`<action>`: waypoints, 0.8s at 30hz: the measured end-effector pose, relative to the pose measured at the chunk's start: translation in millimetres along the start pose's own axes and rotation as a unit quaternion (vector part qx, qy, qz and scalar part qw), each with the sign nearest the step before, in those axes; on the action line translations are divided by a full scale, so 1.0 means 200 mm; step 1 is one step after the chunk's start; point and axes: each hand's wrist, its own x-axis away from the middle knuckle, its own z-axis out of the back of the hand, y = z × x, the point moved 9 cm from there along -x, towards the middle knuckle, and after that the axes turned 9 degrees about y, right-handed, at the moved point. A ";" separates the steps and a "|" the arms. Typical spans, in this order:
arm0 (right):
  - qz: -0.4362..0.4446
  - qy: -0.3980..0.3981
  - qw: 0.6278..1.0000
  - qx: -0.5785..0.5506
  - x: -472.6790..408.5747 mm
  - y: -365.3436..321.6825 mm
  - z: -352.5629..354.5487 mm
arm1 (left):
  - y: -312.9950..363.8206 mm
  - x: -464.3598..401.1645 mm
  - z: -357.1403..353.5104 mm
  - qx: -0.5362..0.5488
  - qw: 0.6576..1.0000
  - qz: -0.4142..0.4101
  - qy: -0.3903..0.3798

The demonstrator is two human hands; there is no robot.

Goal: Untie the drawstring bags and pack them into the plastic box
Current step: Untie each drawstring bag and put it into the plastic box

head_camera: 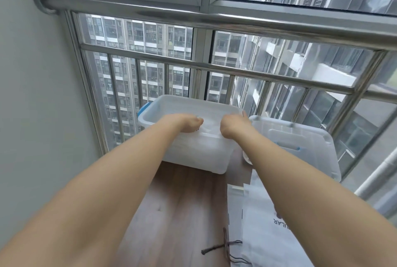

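Translucent plastic box (pixel 189 150) stands open on the wooden table (pixel 180 206), pushed up close to a steel railing (pixel 214 21) and window, as you reach both bare arms over its near rim. Your left hand (pixel 187 123) hangs knuckles-up above the box's interior, its fingers (pixel 198 121) curled downward and inward; whether they pinch anything cannot be told from this angle. Your right hand (pixel 233 126) sits just beside it, a small gap apart, fingers likewise bent down into the box with the thumb lifted toward the far rim; what, if anything, they hold is hidden beneath the hand. Below your fingers, pale material lies inside the box, too washed out to identify. Just to the right of your right hand, the box's clear lid (pixel 300 144) rests flat on the table, touching the box's side. Nearer to you than your fingers, under your right forearm, white drawstring bags (pixel 264 230) lie stacked at the table's right edge, one printed with dark lettering. Their dark cords (pixel 223 245) trail leftward across the wood grain.
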 end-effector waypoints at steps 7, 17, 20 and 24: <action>0.009 -0.023 0.999 -0.030 -0.04 0.03 -0.02 | 0.02 0.03 0.05 0.045 0.998 -0.005 0.042; -0.043 0.178 0.912 -0.368 0.43 0.17 0.26 | 0.19 0.36 0.19 0.179 0.942 -0.068 0.275; -0.058 0.186 0.898 -0.395 0.65 0.22 0.27 | 0.26 0.58 0.16 0.210 0.921 -0.075 0.319; -0.075 0.192 0.890 -0.406 0.95 0.32 0.22 | 0.31 0.81 0.01 0.254 0.914 -0.076 0.308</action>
